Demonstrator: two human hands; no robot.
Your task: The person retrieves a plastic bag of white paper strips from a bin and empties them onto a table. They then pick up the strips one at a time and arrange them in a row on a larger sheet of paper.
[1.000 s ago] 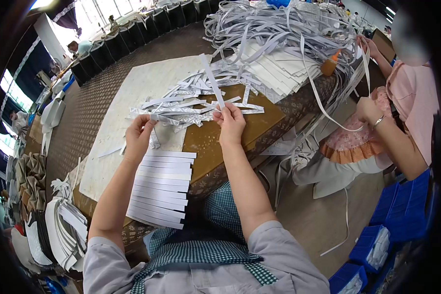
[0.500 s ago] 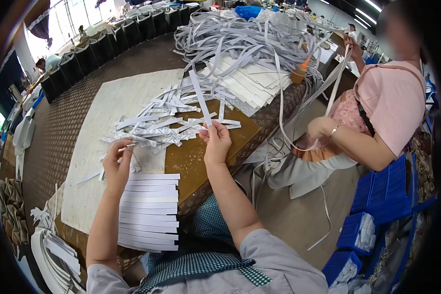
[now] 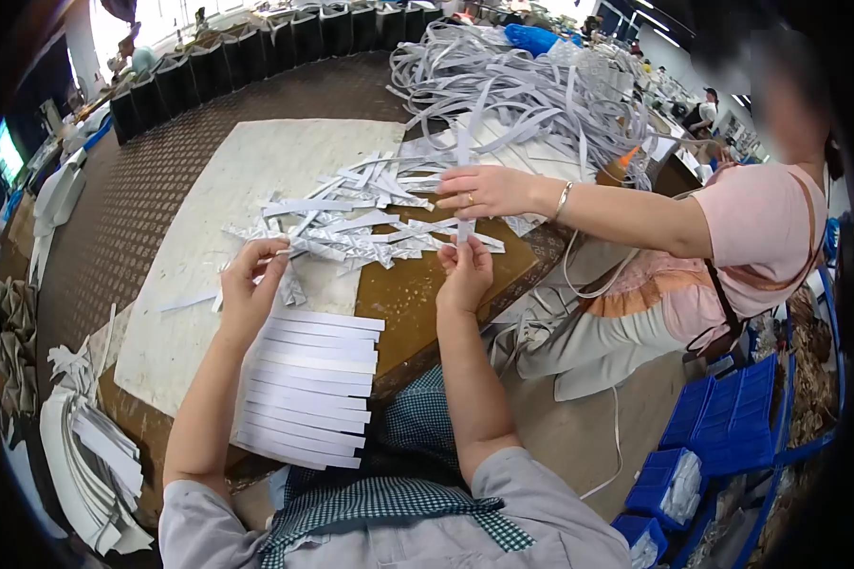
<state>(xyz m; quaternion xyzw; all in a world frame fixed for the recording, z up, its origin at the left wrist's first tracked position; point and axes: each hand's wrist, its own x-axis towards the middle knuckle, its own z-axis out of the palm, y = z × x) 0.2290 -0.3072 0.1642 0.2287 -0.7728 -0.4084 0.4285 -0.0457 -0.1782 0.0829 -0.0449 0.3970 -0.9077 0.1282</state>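
My right hand (image 3: pixel 464 277) pinches the lower end of a white strip (image 3: pixel 463 147), which stands upright above my fingers. A co-worker's hand (image 3: pixel 484 192) reaches in from the right and crosses in front of the strip's middle. My left hand (image 3: pixel 251 284) is closed, thumb against fingertips, at the near left side of a loose pile of white strips and crumpled backing paper (image 3: pixel 351 228). What the left fingertips hold, if anything, I cannot make out. Below and between my forearms, a row of white strips (image 3: pixel 308 379) lies side by side at the table's near edge.
A white sheet (image 3: pixel 199 218) and a brown board (image 3: pixel 399 294) cover part of the patterned table (image 3: pixel 304 90). Tangled grey-white webbing (image 3: pixel 512 85) heaps at the back, beside an orange-tipped bottle (image 3: pixel 626 161). A co-worker (image 3: pixel 750 218) stands at right, above blue bins (image 3: pixel 731 408).
The co-worker's arm has swung in over the table, its hand now across the strip in my right hand. The strip has turned more upright. The whole view has shifted slightly.
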